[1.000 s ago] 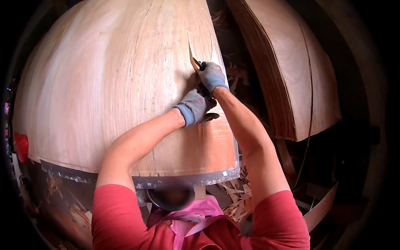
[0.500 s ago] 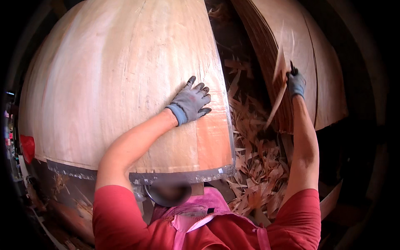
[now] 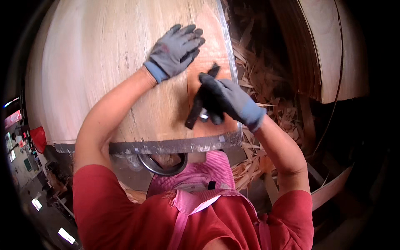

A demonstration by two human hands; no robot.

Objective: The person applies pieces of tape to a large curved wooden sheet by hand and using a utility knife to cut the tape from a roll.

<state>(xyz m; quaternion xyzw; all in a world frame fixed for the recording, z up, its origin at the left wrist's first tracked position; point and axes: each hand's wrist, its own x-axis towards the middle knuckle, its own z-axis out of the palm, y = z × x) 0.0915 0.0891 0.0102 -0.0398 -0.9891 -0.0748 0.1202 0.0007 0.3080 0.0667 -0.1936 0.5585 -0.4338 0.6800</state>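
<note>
A broad pale wood veneer sheet (image 3: 108,83) covers the work table in front of me. Along its right edge lies an orange-toned veneer piece (image 3: 212,41), tapering to a point at its far end. My left hand (image 3: 174,52), in a grey glove with dark fingertips, rests on the veneer with its fingers stretched out, reaching the left border of that piece. Over the near part of the orange piece, my gloved right hand (image 3: 227,98) is closed around a dark, narrow, bar-shaped tool (image 3: 193,114). Blur and the fingers hide the tool's exact kind.
To the right stands a tall stack of veneer sheets (image 3: 321,50). Torn veneer scraps (image 3: 254,75) heap up between table and stack. A dark-rimmed round bowl (image 3: 164,166) sits below the table's dark front edge (image 3: 166,146). Something red (image 3: 38,139) hangs at the left corner.
My right hand has come from the stack at right onto the orange piece, with the dark tool. The thin strip beside it is gone from the hand. My left hand slid farther away and left.
</note>
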